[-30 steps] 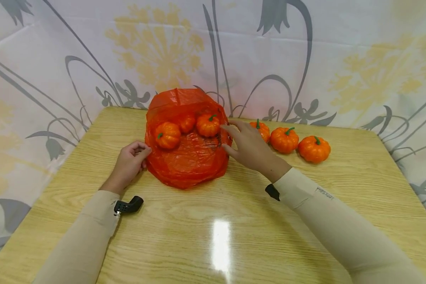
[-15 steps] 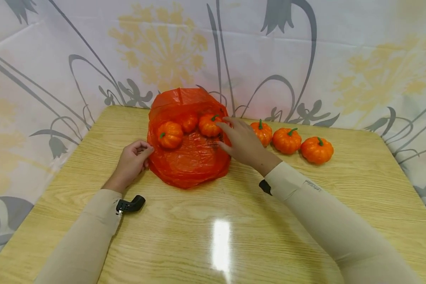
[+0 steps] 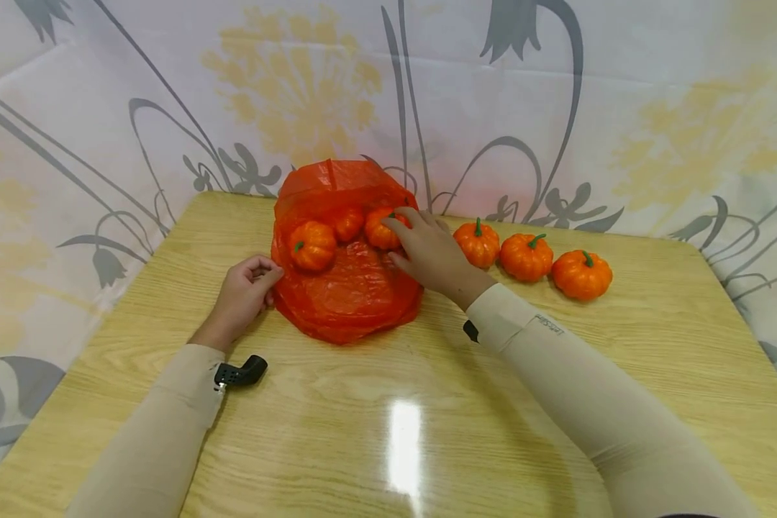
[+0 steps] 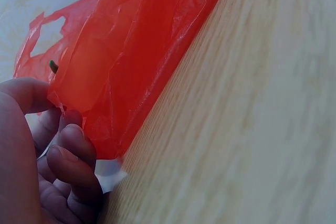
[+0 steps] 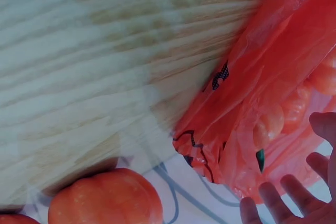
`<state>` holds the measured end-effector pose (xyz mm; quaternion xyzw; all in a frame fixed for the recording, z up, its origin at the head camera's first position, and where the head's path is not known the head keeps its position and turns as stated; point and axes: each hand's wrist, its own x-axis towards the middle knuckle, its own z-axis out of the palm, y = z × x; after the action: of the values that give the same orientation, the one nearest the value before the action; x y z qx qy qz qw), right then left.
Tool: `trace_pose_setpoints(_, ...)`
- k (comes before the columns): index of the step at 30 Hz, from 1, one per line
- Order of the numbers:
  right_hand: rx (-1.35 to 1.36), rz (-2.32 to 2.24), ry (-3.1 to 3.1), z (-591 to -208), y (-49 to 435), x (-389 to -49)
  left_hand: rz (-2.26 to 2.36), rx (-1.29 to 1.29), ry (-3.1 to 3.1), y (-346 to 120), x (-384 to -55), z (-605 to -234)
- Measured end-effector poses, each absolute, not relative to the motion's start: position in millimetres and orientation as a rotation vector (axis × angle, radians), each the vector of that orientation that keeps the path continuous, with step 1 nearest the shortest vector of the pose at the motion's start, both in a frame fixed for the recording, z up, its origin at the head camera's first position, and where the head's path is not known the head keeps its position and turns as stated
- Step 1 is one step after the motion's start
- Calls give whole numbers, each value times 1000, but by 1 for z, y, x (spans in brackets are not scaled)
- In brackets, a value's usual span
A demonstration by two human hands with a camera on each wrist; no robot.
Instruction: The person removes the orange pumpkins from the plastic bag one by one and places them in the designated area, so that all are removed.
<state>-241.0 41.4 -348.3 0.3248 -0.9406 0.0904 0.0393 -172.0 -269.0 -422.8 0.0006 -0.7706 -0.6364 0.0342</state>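
Note:
A red plastic bag (image 3: 350, 295) lies on the table with its mouth spread open. Inside sit three small orange pumpkins with green stems: a left pumpkin (image 3: 313, 247), a middle one further back, and a right pumpkin (image 3: 379, 232). My left hand (image 3: 242, 291) pinches the bag's left edge between thumb and fingers; the left wrist view shows the thin plastic at the fingertips (image 4: 73, 135). My right hand (image 3: 430, 252) reaches over the bag's right edge, its fingers spread beside and over the right pumpkin, partly covering it. In the right wrist view those fingers (image 5: 299, 192) are apart and hold nothing.
To the right of the bag, three more pumpkins stand in a row: a near-bag pumpkin (image 3: 478, 244), a middle pumpkin (image 3: 526, 257) and an end pumpkin (image 3: 581, 275). The wooden table (image 3: 337, 432) meets a flower-patterned cloth (image 3: 453, 108) along its back edge.
My right hand has moved slightly left, further over the right pumpkin in the bag. The left hand keeps its pinch on the bag's edge.

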Motion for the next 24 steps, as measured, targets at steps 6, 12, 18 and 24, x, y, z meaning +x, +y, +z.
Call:
trace_pose_setpoints(6,1004,206,-2842,-347,37,-248,-1952,1,-2367,-269,-171,-422)
trace_pose_setpoints(12,1031,230,-2783,-348,33,-252,-1949,-6,-2368,-269,-172,-422)
trace_pose_setpoints(18,981,195,-2839,-347,27,-254,-1955,-4,-2364,-269,-172,-423)
trace_pose_setpoints(24,851,122,-2976,-344,24,-258,-1947,10,-2376,-270,-173,-422)
